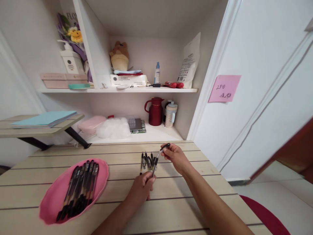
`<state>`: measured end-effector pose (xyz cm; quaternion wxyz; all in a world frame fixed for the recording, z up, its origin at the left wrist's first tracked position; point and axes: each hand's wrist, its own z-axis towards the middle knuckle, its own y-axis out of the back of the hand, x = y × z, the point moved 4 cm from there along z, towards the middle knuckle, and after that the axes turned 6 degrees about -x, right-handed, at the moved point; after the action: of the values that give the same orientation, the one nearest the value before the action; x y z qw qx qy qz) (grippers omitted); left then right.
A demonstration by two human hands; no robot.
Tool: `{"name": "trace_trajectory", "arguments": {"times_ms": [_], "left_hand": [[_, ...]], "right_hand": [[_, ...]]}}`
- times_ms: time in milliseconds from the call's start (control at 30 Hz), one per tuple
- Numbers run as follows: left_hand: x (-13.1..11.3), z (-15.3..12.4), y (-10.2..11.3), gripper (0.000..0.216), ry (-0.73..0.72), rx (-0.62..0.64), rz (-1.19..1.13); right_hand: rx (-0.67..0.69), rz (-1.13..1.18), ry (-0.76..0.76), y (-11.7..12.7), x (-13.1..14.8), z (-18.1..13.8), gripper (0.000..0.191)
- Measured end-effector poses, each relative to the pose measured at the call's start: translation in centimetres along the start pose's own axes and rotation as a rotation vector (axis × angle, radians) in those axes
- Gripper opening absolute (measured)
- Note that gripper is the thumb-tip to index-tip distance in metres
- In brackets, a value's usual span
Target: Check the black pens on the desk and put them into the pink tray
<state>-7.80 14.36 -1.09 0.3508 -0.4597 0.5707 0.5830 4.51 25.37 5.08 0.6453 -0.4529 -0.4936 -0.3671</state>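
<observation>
My left hand (pixel 141 187) is closed around a black pen (pixel 155 165), holding it tip-up over the wooden table (pixel 171 209). My right hand (pixel 174 157) pinches the pen's black cap (pixel 165 146) just above and to the right of the pen's tip, apart from it. Beyond the hands a short row of several pens (pixel 146 160) lies on the table. At the left a pink oval tray (pixel 56 195) holds several more black pens (pixel 80 188) lying side by side.
Behind the table a white shelf nook holds a red jug (pixel 155 111), a white cup (pixel 170 114), a pink box (pixel 91 124) and a plastic bag (pixel 113 128). A side shelf (pixel 36 129) with a blue folder (pixel 44 118) juts in at left. A pink note (pixel 224 88) sticks on the right door.
</observation>
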Motion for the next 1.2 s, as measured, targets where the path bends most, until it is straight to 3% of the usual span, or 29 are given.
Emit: {"name": "trace_trajectory", "arguments": {"times_ms": [333,667,933,1000,1100,1200], "left_hand": [[-0.1,-0.1,0.1,0.032,-0.02,0.0,-0.021],[-0.1,-0.1,0.1,0.033,-0.008,-0.035,-0.012],[-0.4,-0.5,0.1,0.034,-0.115,-0.049,0.011],[-1.1,-0.7,0.1,0.033,-0.117,-0.054,0.02],[-2.6,-1.2,0.9,0.031,-0.136,-0.062,0.052],[-4.0,-2.3,3.6,0.028,-0.19,-0.132,0.198]], "right_hand": [[0.201,-0.318,-0.085,-1.3,-2.1,-0.6,0.013],[0.193,-0.348,-0.102,-1.7,-3.0,-1.0,0.016],[0.169,-0.417,-0.071,-1.5,-1.5,-2.1,0.021],[0.214,-0.383,-0.069,-2.1,-0.8,-2.9,0.019],[0.303,-0.313,-0.085,-2.6,0.0,-4.4,0.025],[0.301,-0.382,-0.122,-1.6,-0.2,-5.6,0.029]]}}
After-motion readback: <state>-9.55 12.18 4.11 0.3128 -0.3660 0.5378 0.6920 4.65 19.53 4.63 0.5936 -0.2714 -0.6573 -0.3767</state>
